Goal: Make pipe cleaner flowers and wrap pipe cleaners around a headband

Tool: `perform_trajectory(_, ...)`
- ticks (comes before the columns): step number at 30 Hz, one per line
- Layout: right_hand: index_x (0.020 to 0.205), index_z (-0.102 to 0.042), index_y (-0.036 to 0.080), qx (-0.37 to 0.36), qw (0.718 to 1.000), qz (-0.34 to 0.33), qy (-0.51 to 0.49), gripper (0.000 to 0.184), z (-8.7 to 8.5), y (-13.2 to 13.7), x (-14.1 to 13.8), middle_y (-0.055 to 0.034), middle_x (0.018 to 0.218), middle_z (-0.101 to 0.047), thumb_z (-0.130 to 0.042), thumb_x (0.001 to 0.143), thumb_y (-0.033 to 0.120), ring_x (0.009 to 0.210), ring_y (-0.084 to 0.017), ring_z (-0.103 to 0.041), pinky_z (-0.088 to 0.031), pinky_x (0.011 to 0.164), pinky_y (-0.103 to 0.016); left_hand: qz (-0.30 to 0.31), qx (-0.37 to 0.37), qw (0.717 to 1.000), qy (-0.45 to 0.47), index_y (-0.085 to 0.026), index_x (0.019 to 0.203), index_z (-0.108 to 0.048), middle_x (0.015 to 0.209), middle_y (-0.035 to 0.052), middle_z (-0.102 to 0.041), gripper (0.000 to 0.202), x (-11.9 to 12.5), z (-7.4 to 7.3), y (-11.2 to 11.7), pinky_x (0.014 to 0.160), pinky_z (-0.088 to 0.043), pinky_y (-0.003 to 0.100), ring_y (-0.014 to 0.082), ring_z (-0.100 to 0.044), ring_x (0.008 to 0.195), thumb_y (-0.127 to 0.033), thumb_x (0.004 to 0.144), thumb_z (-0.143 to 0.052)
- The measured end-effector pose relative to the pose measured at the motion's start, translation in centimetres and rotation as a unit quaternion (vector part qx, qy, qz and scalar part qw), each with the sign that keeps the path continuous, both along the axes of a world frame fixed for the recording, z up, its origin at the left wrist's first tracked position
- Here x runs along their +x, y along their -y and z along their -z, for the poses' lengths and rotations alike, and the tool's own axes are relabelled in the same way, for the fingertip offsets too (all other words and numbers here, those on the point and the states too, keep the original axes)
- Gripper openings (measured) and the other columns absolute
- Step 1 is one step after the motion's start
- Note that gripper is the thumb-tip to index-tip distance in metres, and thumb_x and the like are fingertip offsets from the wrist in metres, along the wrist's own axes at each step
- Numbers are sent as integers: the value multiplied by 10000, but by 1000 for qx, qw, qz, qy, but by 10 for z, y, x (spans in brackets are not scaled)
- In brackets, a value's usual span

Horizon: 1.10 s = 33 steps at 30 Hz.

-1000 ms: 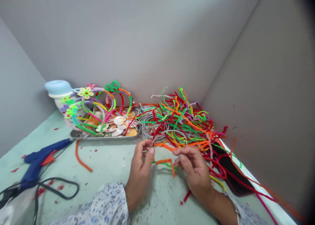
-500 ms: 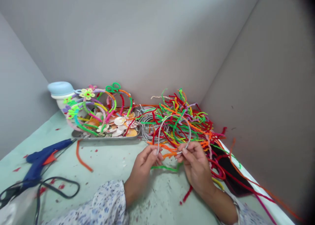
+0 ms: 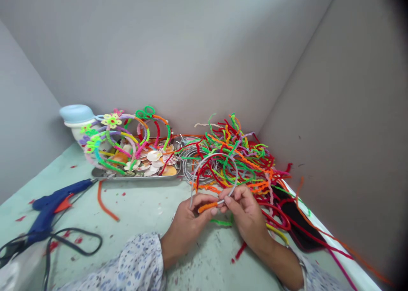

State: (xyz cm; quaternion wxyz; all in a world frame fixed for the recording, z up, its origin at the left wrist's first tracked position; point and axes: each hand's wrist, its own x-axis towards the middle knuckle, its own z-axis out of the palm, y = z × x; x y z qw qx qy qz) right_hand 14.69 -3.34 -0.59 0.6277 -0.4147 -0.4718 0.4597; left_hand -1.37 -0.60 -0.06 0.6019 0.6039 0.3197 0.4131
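Both hands hold a thin grey headband point(image 3: 236, 172), its curve arching up and away from me. One end, between the hands, carries a short fuzzy orange pipe cleaner point(image 3: 208, 207), closely fitted along the band. My left hand point(image 3: 188, 218) is closed, its thumb and fingers around the orange part and the headband's left side. My right hand point(image 3: 245, 214) pinches the grey band just right of the orange. A green pipe cleaner point(image 3: 222, 223) lies on the table below the fingers. The fingertips hide part of the band's ends.
Behind the hands lies a tangled heap of coloured pipe cleaners point(image 3: 245, 151) beside coiled grey hoops point(image 3: 191, 172). A metal tray point(image 3: 137, 178) holds shells and decorated headbands point(image 3: 148, 131). A blue glue gun point(image 3: 47, 206) with its cord, a pale-blue-topped white container point(image 3: 77, 114) and a dark flat object point(image 3: 296, 223) surround them.
The headband has moved left and slightly down, and its end has turned. The orange pipe cleaner now shows as a short length on the band between my fingers.
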Motion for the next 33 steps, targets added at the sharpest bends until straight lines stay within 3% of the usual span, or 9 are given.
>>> perform_trajectory(10, 791, -384, 237, -30, 999, -2, -21, 283, 0, 0, 0, 7, 856, -632, -651, 816, 328, 731, -155, -643, -511, 595, -262, -45, 33, 997, -57, -167, 847, -707, 828, 58, -675, 176, -2, -1, -3, 692, -469, 266, 180, -603, 774, -306, 826, -601)
perform_trajectory(14, 806, -458, 217, -42, 999, 2, -31, 220, 4, -4, 3, 23, 750, -619, -616, 842, 365, 609, -117, -600, -458, 525, -218, -65, 62, 994, -66, -177, 845, -707, 836, 53, -656, 163, -3, 1, -4, 689, -462, 264, 175, -592, 774, -290, 834, -590)
perform_trajectory(19, 767, -556, 170, -97, 995, -33, -15, 300, 8, -5, 4, 18, 620, -603, -550, 868, 452, 460, -81, -540, -381, 413, -175, -57, 97, 991, -67, -183, 845, -709, 837, 56, -660, 146, -3, -1, -1, 722, -458, 277, 180, -594, 792, -262, 835, -586)
perform_trajectory(21, 779, -572, 168, -107, 992, -57, -41, 283, 8, -5, 4, 25, 602, -600, -557, 869, 436, 433, -71, -534, -379, 399, -164, -48, 84, 993, -60, -177, 839, -702, 824, 54, -658, 133, -2, -2, 0, 727, -461, 279, 178, -596, 790, -254, 829, -594)
perform_trajectory(27, 766, -576, 172, -116, 980, -94, -133, 264, 4, -4, 1, 18, 604, -622, -609, 834, 425, 402, -70, -539, -388, 363, -155, -44, -56, 997, -3, -166, 917, -629, 792, 23, -664, 194, 0, 0, -2, 629, -464, 235, 132, -590, 679, -281, 768, -674)
perform_trajectory(33, 763, -581, 168, -132, 973, -103, -157, 256, 1, -6, 1, 11, 596, -631, -629, 820, 413, 405, -76, -552, -396, 358, -151, -32, -56, 998, 15, -149, 825, -660, 758, 14, -660, 132, 1, -2, -2, 632, -457, 224, 121, -582, 676, -239, 738, -702)
